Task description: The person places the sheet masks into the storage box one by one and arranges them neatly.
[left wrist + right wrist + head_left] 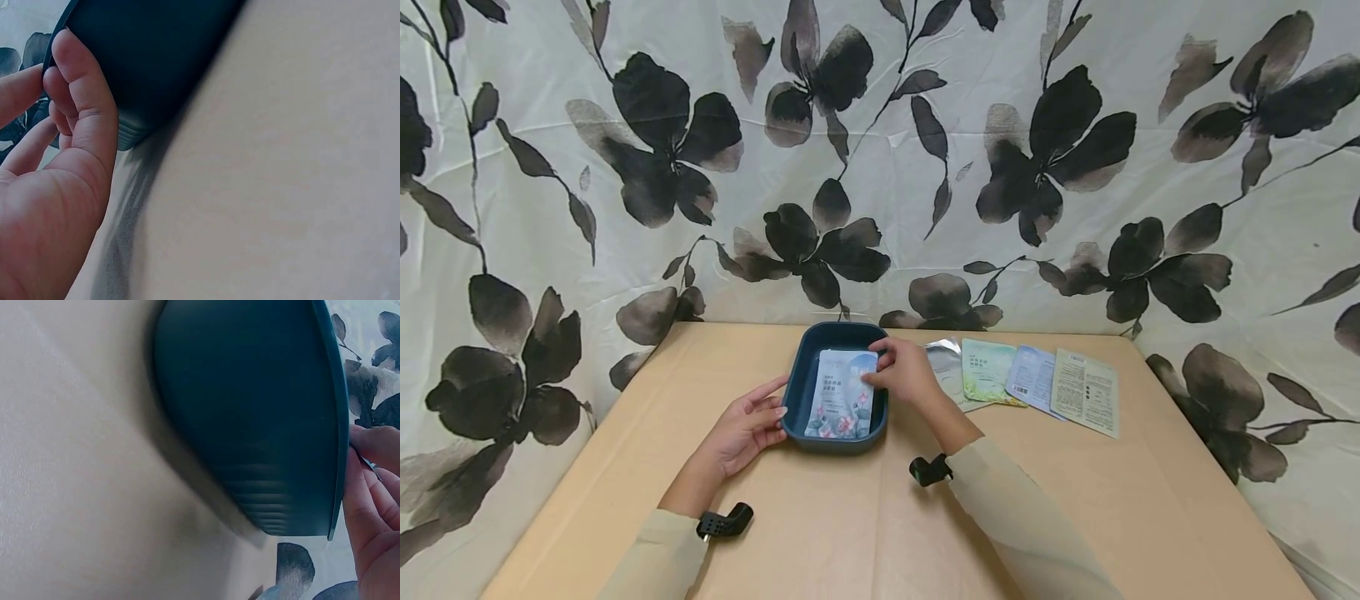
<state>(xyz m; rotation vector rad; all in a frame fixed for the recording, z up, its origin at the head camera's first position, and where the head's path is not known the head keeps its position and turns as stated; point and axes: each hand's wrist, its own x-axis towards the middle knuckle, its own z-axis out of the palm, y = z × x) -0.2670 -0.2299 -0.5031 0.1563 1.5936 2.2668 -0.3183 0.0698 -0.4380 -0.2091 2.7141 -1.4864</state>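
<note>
The right hand (904, 372) seems to pinch a sachet (841, 393) lying in the dark blue tray (799, 367) on the table (850, 517); the left hand (747, 427), fingers relaxed, rests against the tray's side.

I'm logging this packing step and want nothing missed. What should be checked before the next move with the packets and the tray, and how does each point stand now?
1. Tray steadied: ok. The left hand touches its left wall.
2. Packet in the tray under control: ok. The right hand pinches its upper right corner.
3. Packet fully inside the tray: ok. In the head view it lies within the rim.
4. Packet lying flat on the tray floor: cannot tell. The corner under the fingers is hidden.
5. More packets within reach: ok. A row of four packets lies on the table right of the tray.
6. Row neatly separated: not ok. The packets overlap at their edges.
</note>
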